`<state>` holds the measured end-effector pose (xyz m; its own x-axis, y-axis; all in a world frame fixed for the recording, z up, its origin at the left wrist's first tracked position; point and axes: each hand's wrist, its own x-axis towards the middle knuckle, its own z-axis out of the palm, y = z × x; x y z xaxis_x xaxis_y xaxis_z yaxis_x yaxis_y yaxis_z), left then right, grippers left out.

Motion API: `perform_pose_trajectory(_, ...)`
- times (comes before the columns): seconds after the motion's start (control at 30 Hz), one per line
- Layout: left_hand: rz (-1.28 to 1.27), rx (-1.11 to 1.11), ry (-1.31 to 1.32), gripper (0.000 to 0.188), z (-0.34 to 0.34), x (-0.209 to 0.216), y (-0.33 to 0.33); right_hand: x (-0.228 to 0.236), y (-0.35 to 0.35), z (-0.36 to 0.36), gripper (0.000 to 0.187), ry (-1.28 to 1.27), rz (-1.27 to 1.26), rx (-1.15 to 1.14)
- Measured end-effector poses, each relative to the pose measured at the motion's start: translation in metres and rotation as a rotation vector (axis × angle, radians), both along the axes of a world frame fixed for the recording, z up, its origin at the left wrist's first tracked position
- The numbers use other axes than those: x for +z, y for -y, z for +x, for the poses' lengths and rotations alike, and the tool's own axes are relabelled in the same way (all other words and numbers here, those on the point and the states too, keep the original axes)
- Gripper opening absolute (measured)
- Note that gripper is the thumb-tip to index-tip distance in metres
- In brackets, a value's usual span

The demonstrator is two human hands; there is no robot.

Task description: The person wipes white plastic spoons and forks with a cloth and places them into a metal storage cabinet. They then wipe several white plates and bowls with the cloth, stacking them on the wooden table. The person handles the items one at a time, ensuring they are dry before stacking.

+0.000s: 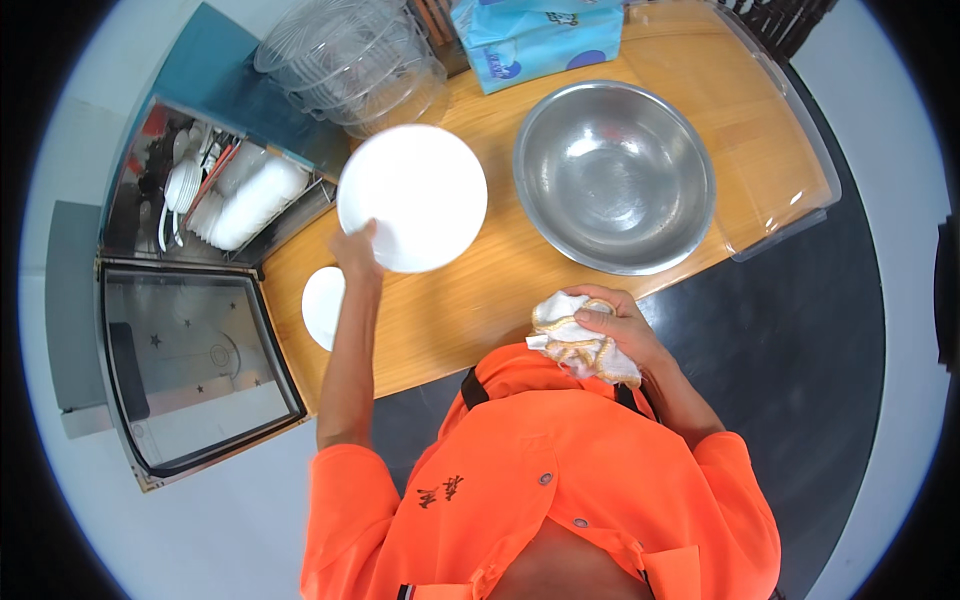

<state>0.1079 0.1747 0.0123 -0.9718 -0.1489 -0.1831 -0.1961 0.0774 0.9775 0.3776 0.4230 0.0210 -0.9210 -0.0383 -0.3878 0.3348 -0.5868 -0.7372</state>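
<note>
A large round white plate (pixel 415 195) is gripped at its lower left rim by my left hand (pixel 358 252), the thumb lying on its upper face. Below that hand, a smaller white dish (pixel 322 305) rests on the wooden table (pixel 440 330), partly covered by my forearm. Close to my body, my right hand (pixel 615 325) is closed around a bunched white cloth (pixel 580 345) with yellow-orange edging. Beyond the right hand stands a wide stainless steel basin (pixel 615 180); nothing shows inside it.
At the left, a dish cabinet (pixel 250 195) with its glass door (pixel 195 365) swung out holds bowls, plates and spoons. Clear stacked baskets (pixel 350 60) and a blue tissue pack (pixel 540 40) stand at the back. Transparent sheeting (pixel 760 130) covers the table's right end.
</note>
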Motion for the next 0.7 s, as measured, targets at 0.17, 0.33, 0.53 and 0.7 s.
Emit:
perform_pose_trajectory(0.17, 0.177, 0.100, 0.252, 0.037, 0.036, -0.089, 0.033, -0.005, 0.011, -0.010, 0.038, 0.029, -0.001, -0.026)
perform_pose_trajectory(0.33, 0.270, 0.081, 0.328, 0.031, 0.062, -0.116, 0.024, -0.007, 0.016, -0.016, 0.040, 0.046, 0.011, 0.017)
perform_pose_trajectory(0.53, 0.292, 0.031, 0.343, 0.030, 0.062, -0.132, 0.016, -0.007, 0.019, -0.016, 0.039, 0.067, 0.019, -0.033)
perform_pose_trajectory(0.7, 0.125, -0.030, 0.282, 0.031, 0.057, -0.146, 0.018, -0.012, 0.021, -0.013, 0.039, 0.096, 0.039, -0.080)
